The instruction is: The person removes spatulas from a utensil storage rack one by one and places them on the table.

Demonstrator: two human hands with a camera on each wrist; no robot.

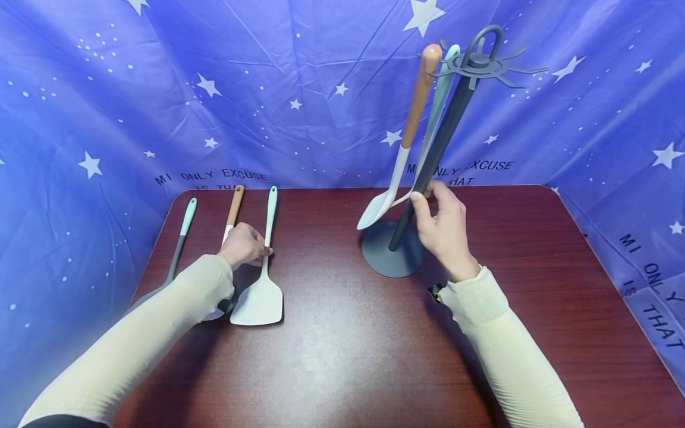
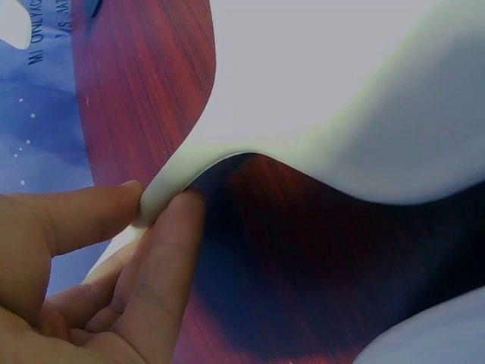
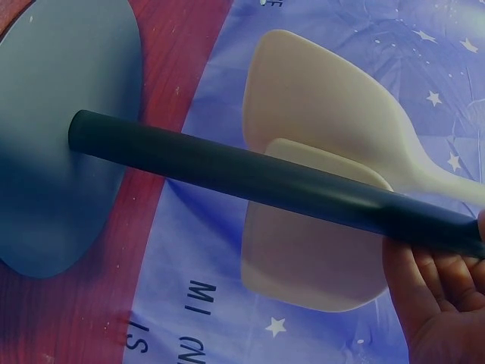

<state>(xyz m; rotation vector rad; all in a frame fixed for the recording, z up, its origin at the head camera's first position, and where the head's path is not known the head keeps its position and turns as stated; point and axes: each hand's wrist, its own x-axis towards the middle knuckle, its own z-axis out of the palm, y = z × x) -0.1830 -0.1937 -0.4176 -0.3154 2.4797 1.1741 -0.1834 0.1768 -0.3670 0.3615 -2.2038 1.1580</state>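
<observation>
My left hand [image 1: 245,245] pinches the thin neck of a white spatula [image 1: 258,302] with a mint handle, thumb on one side and fingers on the other in the left wrist view. My right hand [image 1: 443,223] holds the dark pole of a utensil stand [image 1: 441,139], with its fingers partly hidden behind the pole. The stand has a round grey base [image 1: 393,261] and a ring of hooks [image 1: 481,66] on top. From the hooks hang a white-headed utensil with a wooden handle [image 1: 420,98] and a mint-handled utensil [image 1: 440,101]. Their pale heads are beside the pole in the right wrist view.
Left of the spatula lie a wooden-handled white utensil [image 1: 234,208], partly covered by my left hand and arm, and a grey utensil with a mint handle [image 1: 178,252]. All rest on a dark red table [image 1: 332,356]. A blue starred curtain [image 1: 321,53] hangs close behind it.
</observation>
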